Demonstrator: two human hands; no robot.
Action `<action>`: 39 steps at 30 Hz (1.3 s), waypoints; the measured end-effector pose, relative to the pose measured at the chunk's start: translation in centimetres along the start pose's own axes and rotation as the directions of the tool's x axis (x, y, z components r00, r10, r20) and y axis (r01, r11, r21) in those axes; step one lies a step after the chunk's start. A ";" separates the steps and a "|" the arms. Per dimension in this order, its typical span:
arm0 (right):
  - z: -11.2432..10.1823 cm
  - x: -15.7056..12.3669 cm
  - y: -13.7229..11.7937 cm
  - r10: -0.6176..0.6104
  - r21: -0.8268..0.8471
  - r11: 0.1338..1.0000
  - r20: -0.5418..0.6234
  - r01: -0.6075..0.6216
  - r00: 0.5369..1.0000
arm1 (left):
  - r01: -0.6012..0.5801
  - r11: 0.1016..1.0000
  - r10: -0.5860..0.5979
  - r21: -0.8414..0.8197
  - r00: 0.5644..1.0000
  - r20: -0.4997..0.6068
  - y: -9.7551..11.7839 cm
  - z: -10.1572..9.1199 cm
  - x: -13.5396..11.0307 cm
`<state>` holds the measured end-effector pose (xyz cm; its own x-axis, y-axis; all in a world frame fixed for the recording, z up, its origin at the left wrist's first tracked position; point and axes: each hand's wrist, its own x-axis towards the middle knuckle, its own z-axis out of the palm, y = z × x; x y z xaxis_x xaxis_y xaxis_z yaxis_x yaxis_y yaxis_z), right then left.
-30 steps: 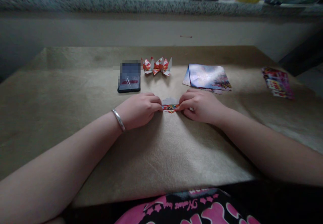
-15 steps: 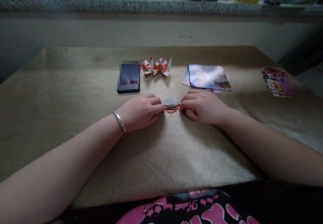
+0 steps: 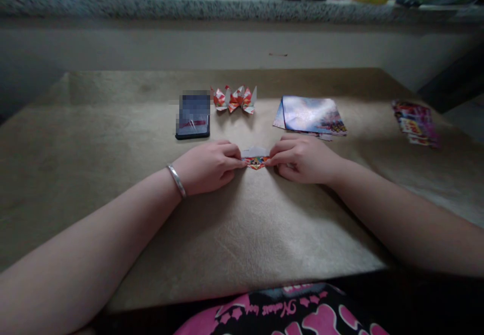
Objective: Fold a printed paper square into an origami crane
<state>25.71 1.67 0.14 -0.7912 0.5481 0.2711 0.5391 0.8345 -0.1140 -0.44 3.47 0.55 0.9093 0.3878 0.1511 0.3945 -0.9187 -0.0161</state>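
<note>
A small folded piece of patterned paper point(image 3: 256, 158), red and multicoloured with a white flap behind, lies on the tan table cover point(image 3: 242, 234) between my hands. My left hand point(image 3: 207, 166), with a silver bangle on the wrist, pinches its left end with curled fingers. My right hand point(image 3: 302, 158) pinches its right end in the same way. Both hands rest on the cover.
A dark phone point(image 3: 192, 116) lies beyond my left hand. Finished red-and-white folded paper figures point(image 3: 235, 98) stand behind it. A stack of printed paper squares point(image 3: 312, 116) lies beyond my right hand, more printed sheets point(image 3: 416, 122) at the far right. A stone ledge point(image 3: 227, 5) with objects runs along the back.
Almost nothing: both hands keep pinching the folded paper, with only slight shifts of the fingertips on its ends.
</note>
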 end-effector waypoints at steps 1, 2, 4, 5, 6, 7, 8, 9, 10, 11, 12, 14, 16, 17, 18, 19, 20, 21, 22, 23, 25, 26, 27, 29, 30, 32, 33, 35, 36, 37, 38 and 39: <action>0.0 -0.1 0.1 -0.009 0.011 1.000 -0.012 0.009 1.000 | -0.009 1.000 0.009 -0.008 1.000 -0.012 -0.1 0.0 -0.1; 0.0 -0.1 0.2 -0.017 0.014 1.000 -0.022 0.017 1.000 | -0.019 1.000 0.019 -0.011 1.000 -0.022 -0.2 0.0 -0.1; 0.0 -0.1 0.2 -0.015 -0.006 1.000 -0.034 0.015 0.999 | -0.036 0.999 0.036 0.002 0.999 -0.035 -0.3 0.1 -0.2; 0.1 -0.1 0.1 -0.016 -0.017 1.000 -0.044 0.016 0.999 | -0.039 0.999 0.040 0.016 0.998 -0.041 -0.3 0.1 -0.2; 0.2 0.0 0.0 -0.019 -0.025 1.000 -0.057 0.017 0.998 | -0.036 0.999 0.038 0.034 0.998 -0.047 -0.2 0.2 -0.2; 0.3 0.1 0.0 -0.024 -0.028 0.999 -0.072 0.022 0.997 | -0.030 0.998 0.033 0.055 0.998 -0.055 -0.1 0.2 -0.2; 0.4 0.1 0.0 -0.030 -0.025 0.999 -0.089 0.028 0.996 | -0.024 0.997 0.029 0.077 0.997 -0.067 0.0 0.3 -0.2; 0.6 0.2 0.0 -0.034 -0.017 0.999 -0.106 0.032 0.994 | -0.018 0.995 0.025 0.098 0.997 -0.078 0.1 0.4 -0.1; 0.7 0.2 0.0 -0.035 0.000 0.999 -0.122 0.035 0.992 | -0.012 0.993 0.022 0.118 0.996 -0.086 0.3 0.4 -0.1; 0.9 0.3 0.1 -0.031 0.022 0.999 -0.139 0.034 0.990 | -0.007 0.991 0.020 0.135 0.996 -0.093 0.4 0.5 0.0; 1.0 0.3 0.1 -0.020 0.043 0.999 -0.158 0.027 0.987 | -0.003 0.989 0.018 0.151 0.995 -0.097 0.4 0.5 0.0; 1.3 0.4 0.2 0.016 0.059 0.998 -0.194 -0.004 0.981 | -0.001 0.984 0.020 0.176 0.994 -0.105 0.5 0.5 0.1; 1.4 0.4 0.1 0.050 0.043 0.998 -0.211 -0.042 0.976 | -0.007 0.981 0.028 0.195 0.994 -0.107 0.5 0.5 0.2; 1.5 0.4 0.1 0.063 0.032 0.998 -0.208 -0.057 0.976 | -0.007 0.980 0.029 0.201 0.994 -0.105 0.5 0.5 0.2; 1.6 0.5 0.1 0.073 0.028 0.997 -0.197 -0.069 0.978 | -0.007 0.978 0.029 0.206 0.994 -0.103 0.6 0.5 0.3; 1.6 0.5 0.0 0.080 0.030 0.997 -0.181 -0.076 0.980 | -0.006 0.977 0.028 0.211 0.994 -0.104 0.6 0.5 0.3; 1.7 0.5 0.0 0.086 0.036 0.996 -0.166 -0.081 0.982 | 0.000 0.977 0.024 0.215 0.994 -0.107 0.7 0.5 0.3; 1.7 0.6 0.0 0.089 0.043 0.996 -0.156 -0.084 0.984 | 0.008 0.975 0.018 0.221 0.993 -0.115 0.8 0.4 0.4; 1.6 0.6 0.0 0.093 0.053 0.995 -0.152 -0.086 0.984 | 0.014 0.974 0.014 0.227 0.992 -0.122 0.9 0.4 0.4; 1.6 0.7 0.0 0.098 0.066 0.994 -0.153 -0.089 0.983 | 0.021 0.971 0.010 0.237 0.991 -0.130 1.0 0.3 0.4; 1.5 0.7 0.0 0.119 0.102 0.989 -0.161 -0.103 0.980 | 0.037 0.963 0.002 0.265 0.989 -0.147 1.1 0.2 0.5; 1.5 0.8 0.0 0.129 0.121 0.987 -0.164 -0.109 0.978 | 0.042 0.959 0.002 0.282 0.988 -0.153 1.2 0.2 0.5; 1.4 0.8 0.1 0.136 0.136 0.984 -0.167 -0.114 0.976 | 0.044 0.954 0.004 0.298 0.987 -0.159 1.2 0.1 0.6; 1.4 0.8 0.2 0.147 0.155 0.981 -0.176 -0.120 0.973 | 0.048 0.945 0.006 0.324 0.986 -0.164 1.3 0.0 0.6; 1.3 0.9 0.2 0.151 0.157 0.980 -0.179 -0.123 0.972 | 0.048 0.942 0.007 0.332 0.987 -0.163 1.2 0.0 0.6; 1.3 0.9 0.3 0.160 0.148 0.980 -0.177 -0.135 0.971 | 0.054 0.941 0.002 0.334 0.986 -0.164 1.2 0.1 0.6; 1.3 0.8 0.4 0.162 0.143 0.980 -0.173 -0.138 0.972 | 0.058 0.944 -0.004 0.324 0.986 -0.166 1.1 0.1 0.6; 1.3 0.8 0.4 0.150 0.139 0.982 -0.166 -0.128 0.975 | 0.066 0.958 -0.019 0.279 0.986 -0.168 1.0 0.4 0.5; 1.3 0.8 0.3 0.139 0.144 0.983 -0.163 -0.116 0.977 | 0.071 0.966 -0.030 0.249 0.986 -0.165 0.9 0.5 0.5; 1.4 0.8 0.3 0.130 0.157 0.982 -0.158 -0.105 0.979 | 0.077 0.972 -0.042 0.220 0.986 -0.159 0.8 0.6 0.4; 1.4 0.8 0.2 0.123 0.176 0.980 -0.149 -0.096 0.981 | 0.082 0.978 -0.053 0.191 0.987 -0.150 0.8 0.7 0.4; 1.5 0.8 0.2 0.119 0.196 0.976 -0.139 -0.091 0.983 | 0.087 0.982 -0.064 0.165 0.988 -0.143 0.7 0.9 0.4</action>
<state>24.74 2.41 -1.07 -0.6736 0.6306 0.3855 0.5413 0.7760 -0.3236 0.29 3.04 -0.25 0.8539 0.4311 0.2916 0.4889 -0.8565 -0.1655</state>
